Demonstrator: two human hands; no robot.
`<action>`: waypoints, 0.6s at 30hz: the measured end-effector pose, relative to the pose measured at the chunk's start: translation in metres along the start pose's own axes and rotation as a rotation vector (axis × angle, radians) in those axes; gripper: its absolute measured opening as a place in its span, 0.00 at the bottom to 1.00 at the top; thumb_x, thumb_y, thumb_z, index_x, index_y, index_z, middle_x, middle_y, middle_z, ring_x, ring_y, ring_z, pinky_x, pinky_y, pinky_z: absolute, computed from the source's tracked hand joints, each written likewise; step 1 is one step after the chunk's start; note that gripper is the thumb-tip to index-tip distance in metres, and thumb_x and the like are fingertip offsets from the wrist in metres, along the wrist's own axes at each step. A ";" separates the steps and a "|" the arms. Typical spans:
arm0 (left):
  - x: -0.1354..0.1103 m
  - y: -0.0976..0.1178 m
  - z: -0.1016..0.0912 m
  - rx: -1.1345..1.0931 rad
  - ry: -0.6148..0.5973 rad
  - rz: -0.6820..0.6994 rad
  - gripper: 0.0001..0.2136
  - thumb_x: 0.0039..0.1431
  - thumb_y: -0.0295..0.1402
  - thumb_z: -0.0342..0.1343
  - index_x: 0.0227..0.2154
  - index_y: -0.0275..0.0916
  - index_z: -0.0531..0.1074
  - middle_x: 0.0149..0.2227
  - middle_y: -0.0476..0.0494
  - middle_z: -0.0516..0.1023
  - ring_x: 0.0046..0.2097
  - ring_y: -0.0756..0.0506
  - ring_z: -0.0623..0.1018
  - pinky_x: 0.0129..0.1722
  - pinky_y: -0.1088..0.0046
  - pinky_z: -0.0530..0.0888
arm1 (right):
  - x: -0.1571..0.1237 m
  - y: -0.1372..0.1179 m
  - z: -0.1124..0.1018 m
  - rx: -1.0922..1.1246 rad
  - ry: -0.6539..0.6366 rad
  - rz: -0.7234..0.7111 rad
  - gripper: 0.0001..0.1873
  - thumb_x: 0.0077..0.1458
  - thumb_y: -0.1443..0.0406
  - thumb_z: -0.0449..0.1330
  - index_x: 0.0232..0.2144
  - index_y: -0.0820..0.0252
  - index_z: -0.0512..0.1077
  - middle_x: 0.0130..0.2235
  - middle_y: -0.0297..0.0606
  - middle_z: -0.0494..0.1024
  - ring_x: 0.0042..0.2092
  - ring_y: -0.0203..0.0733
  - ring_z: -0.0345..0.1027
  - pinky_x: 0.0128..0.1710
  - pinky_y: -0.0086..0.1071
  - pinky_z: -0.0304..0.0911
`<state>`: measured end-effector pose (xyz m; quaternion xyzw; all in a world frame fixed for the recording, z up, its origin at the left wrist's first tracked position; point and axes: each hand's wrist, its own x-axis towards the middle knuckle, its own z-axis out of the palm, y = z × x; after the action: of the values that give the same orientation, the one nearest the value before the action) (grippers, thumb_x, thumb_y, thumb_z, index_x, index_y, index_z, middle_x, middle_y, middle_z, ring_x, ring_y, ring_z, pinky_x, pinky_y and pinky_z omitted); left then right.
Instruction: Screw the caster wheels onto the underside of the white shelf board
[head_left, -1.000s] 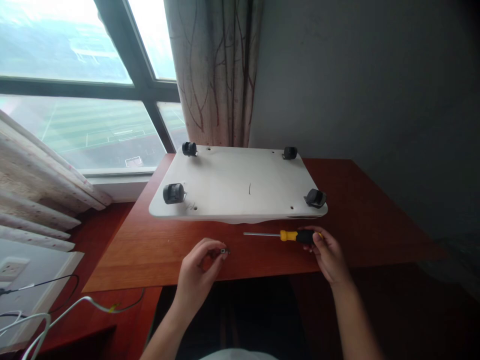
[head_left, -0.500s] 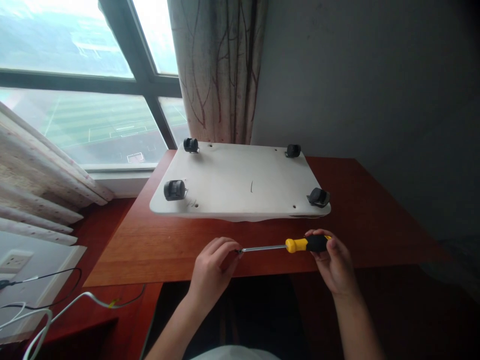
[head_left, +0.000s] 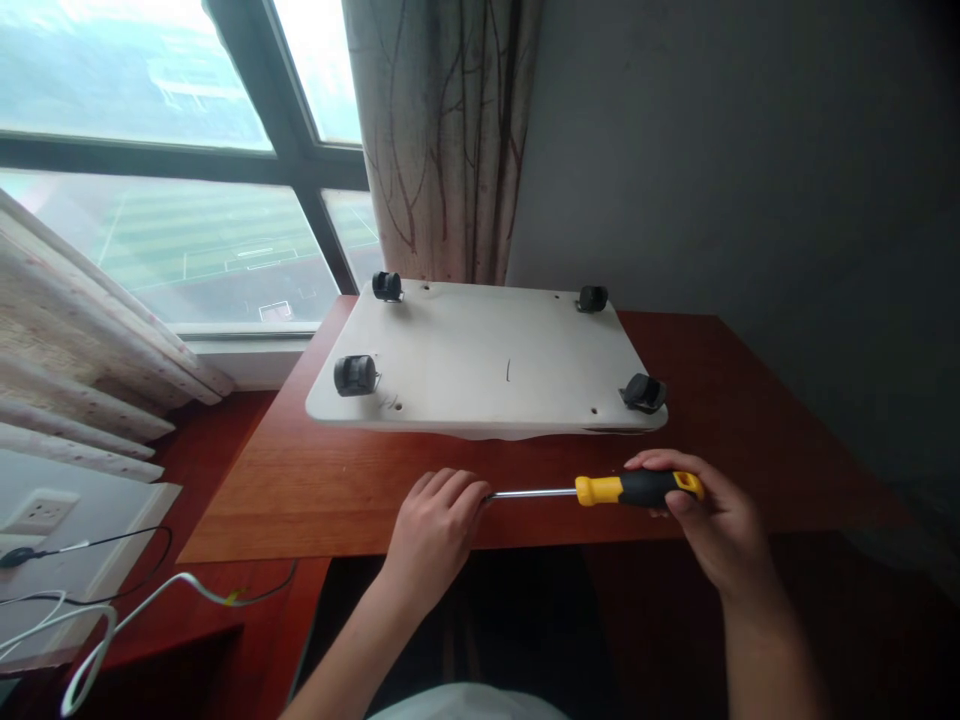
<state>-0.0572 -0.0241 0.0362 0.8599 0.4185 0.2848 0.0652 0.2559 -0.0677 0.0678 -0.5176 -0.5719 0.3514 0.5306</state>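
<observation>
A screwdriver (head_left: 536, 493) with a steel shaft and a yellow and black handle lies level across the space before me, above the near part of the table. My right hand (head_left: 709, 510) grips the rear of that handle, thumb below and fingers over the top. At the far left of the shaft, my left hand (head_left: 442, 520) is closed around the tip, which its fingers cover; any small piece held there is hidden. Beyond both hands rests a white board (head_left: 480, 350) with black casters at its corners, such as the near left caster (head_left: 355, 375) and near right caster (head_left: 643, 393).
The board lies on a reddish-brown wooden table (head_left: 262, 510). Small holes show near the casters. Behind are a window (head_left: 195, 240), a patterned curtain (head_left: 442, 140) and a grey wall (head_left: 712, 150). White and black cables (head_left: 187, 578) hang at the lower left near a socket (head_left: 45, 512).
My right hand has slid back to the rear of the handle. My left fingers have closed over the screwdriver tip, where a small dark piece showed before. The view has shifted slightly.
</observation>
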 end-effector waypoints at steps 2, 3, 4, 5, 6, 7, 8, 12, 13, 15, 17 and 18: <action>0.004 0.002 0.002 0.005 -0.032 0.017 0.06 0.66 0.24 0.54 0.41 0.38 0.74 0.40 0.45 0.81 0.40 0.42 0.77 0.40 0.63 0.73 | 0.009 -0.022 -0.006 -0.093 -0.094 -0.122 0.11 0.61 0.59 0.63 0.46 0.52 0.76 0.47 0.41 0.79 0.51 0.48 0.73 0.46 0.34 0.72; 0.006 0.003 0.003 -0.010 -0.041 0.018 0.06 0.66 0.24 0.54 0.41 0.38 0.75 0.40 0.45 0.81 0.40 0.43 0.77 0.40 0.63 0.73 | 0.014 -0.033 -0.009 -0.126 -0.139 -0.174 0.11 0.61 0.60 0.63 0.47 0.51 0.76 0.47 0.41 0.79 0.51 0.47 0.74 0.49 0.35 0.71; 0.009 0.005 0.004 -0.036 -0.047 0.015 0.06 0.66 0.24 0.54 0.41 0.39 0.75 0.40 0.45 0.81 0.40 0.43 0.78 0.40 0.64 0.73 | 0.019 -0.044 -0.010 -0.156 -0.181 -0.221 0.11 0.61 0.61 0.63 0.47 0.51 0.75 0.47 0.40 0.79 0.50 0.47 0.74 0.50 0.35 0.71; 0.011 0.006 0.005 -0.071 -0.047 0.009 0.06 0.66 0.25 0.55 0.40 0.39 0.75 0.39 0.45 0.81 0.39 0.43 0.78 0.40 0.64 0.73 | 0.023 -0.055 -0.011 -0.185 -0.218 -0.256 0.12 0.62 0.62 0.63 0.48 0.51 0.75 0.47 0.40 0.79 0.50 0.46 0.74 0.50 0.34 0.71; 0.014 0.007 0.006 -0.114 -0.043 0.002 0.05 0.66 0.25 0.56 0.40 0.39 0.76 0.39 0.46 0.81 0.39 0.44 0.78 0.39 0.65 0.73 | 0.028 -0.064 -0.012 -0.210 -0.251 -0.283 0.12 0.62 0.63 0.63 0.48 0.51 0.75 0.47 0.40 0.80 0.49 0.46 0.75 0.49 0.34 0.71; 0.017 0.008 0.007 -0.162 -0.038 -0.005 0.04 0.65 0.26 0.56 0.39 0.39 0.76 0.39 0.46 0.81 0.38 0.45 0.78 0.39 0.66 0.73 | 0.032 -0.073 -0.013 -0.229 -0.277 -0.309 0.12 0.62 0.64 0.63 0.48 0.51 0.74 0.47 0.40 0.80 0.49 0.46 0.75 0.48 0.34 0.71; 0.021 0.009 0.007 -0.212 -0.032 -0.010 0.04 0.65 0.26 0.57 0.39 0.39 0.76 0.38 0.46 0.81 0.38 0.45 0.78 0.39 0.68 0.74 | 0.036 -0.081 -0.013 -0.245 -0.294 -0.329 0.12 0.62 0.65 0.63 0.48 0.50 0.74 0.47 0.39 0.80 0.49 0.46 0.75 0.48 0.34 0.71; 0.044 0.013 0.002 -0.341 -0.034 -0.024 0.02 0.62 0.27 0.61 0.36 0.39 0.77 0.36 0.47 0.82 0.37 0.47 0.79 0.36 0.72 0.74 | 0.054 -0.111 -0.017 -0.397 -0.305 -0.373 0.15 0.61 0.64 0.63 0.50 0.48 0.73 0.47 0.38 0.80 0.49 0.47 0.75 0.50 0.38 0.71; 0.052 0.014 -0.002 -0.346 -0.043 -0.025 0.02 0.61 0.27 0.62 0.35 0.40 0.78 0.36 0.47 0.82 0.37 0.47 0.79 0.36 0.72 0.74 | 0.060 -0.120 -0.018 -0.454 -0.301 -0.381 0.15 0.61 0.63 0.63 0.50 0.47 0.73 0.47 0.37 0.80 0.50 0.48 0.75 0.50 0.38 0.70; 0.073 0.018 -0.009 -0.344 -0.079 -0.022 0.03 0.60 0.27 0.63 0.35 0.40 0.79 0.35 0.48 0.82 0.37 0.46 0.79 0.36 0.73 0.73 | 0.072 -0.140 -0.020 -0.533 -0.277 -0.414 0.15 0.61 0.61 0.62 0.51 0.45 0.73 0.47 0.36 0.80 0.48 0.47 0.75 0.47 0.37 0.71; 0.098 0.023 -0.014 -0.358 -0.126 -0.008 0.03 0.60 0.28 0.63 0.36 0.41 0.80 0.36 0.48 0.82 0.37 0.46 0.79 0.35 0.73 0.73 | 0.087 -0.161 -0.021 -0.581 -0.247 -0.445 0.15 0.61 0.60 0.62 0.51 0.44 0.73 0.45 0.35 0.81 0.46 0.46 0.75 0.42 0.36 0.72; 0.111 0.025 -0.014 -0.382 -0.150 0.003 0.03 0.60 0.29 0.63 0.36 0.41 0.80 0.36 0.48 0.82 0.36 0.47 0.79 0.35 0.74 0.72 | 0.096 -0.171 -0.022 -0.608 -0.216 -0.451 0.15 0.61 0.61 0.62 0.50 0.44 0.73 0.44 0.34 0.81 0.45 0.45 0.75 0.40 0.35 0.72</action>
<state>0.0063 0.0421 0.1051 0.8514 0.3494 0.2945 0.2576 0.2490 -0.0160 0.2581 -0.4726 -0.8016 0.0931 0.3540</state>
